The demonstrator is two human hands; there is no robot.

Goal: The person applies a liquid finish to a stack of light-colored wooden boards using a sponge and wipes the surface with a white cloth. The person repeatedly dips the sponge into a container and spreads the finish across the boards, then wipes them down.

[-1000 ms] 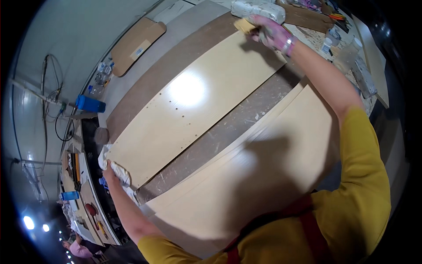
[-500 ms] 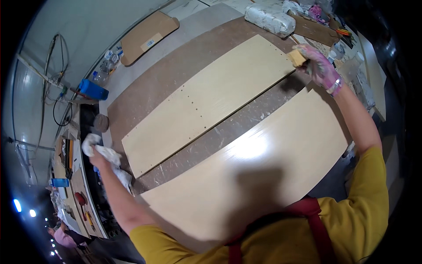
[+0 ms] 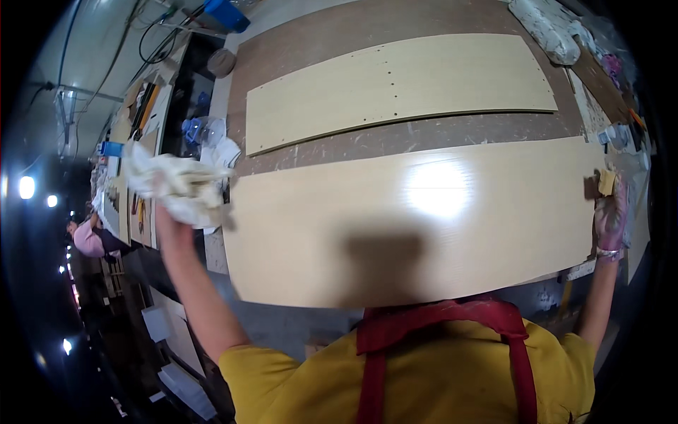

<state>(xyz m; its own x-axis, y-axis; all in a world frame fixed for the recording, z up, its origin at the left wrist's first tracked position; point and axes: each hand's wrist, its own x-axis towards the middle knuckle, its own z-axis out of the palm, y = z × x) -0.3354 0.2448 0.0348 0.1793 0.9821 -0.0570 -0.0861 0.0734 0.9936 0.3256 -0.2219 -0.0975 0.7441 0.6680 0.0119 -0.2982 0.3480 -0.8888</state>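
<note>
A crumpled white cloth (image 3: 189, 185) is in my left hand (image 3: 164, 203), just off the left end of the nearer pale wooden panel (image 3: 318, 191). The cloth and motion blur hide most of that hand's fingers. My right hand (image 3: 611, 215), in a pink stained glove, grips a small yellow sponge block (image 3: 606, 182) at the nearer panel's right end. Light glares off this smooth panel, and a shadow falls across it. Behind it lies a second pale panel (image 3: 452, 74), dotted with small holes across its middle and along its ends.
Both panels lie on a brown stained worktable (image 3: 318, 154). A white wrapped bundle (image 3: 544, 32) and a brown board (image 3: 600, 78) are at the far right. A blue container (image 3: 227, 14) stands far left, above a round tin (image 3: 221, 63). Another person (image 3: 88, 239) is in the left background.
My right hand has moved with the sponge from the far panel's right end to the nearer panel's right end. My view has turned; the cloth is now beside the nearer panel's left end.
</note>
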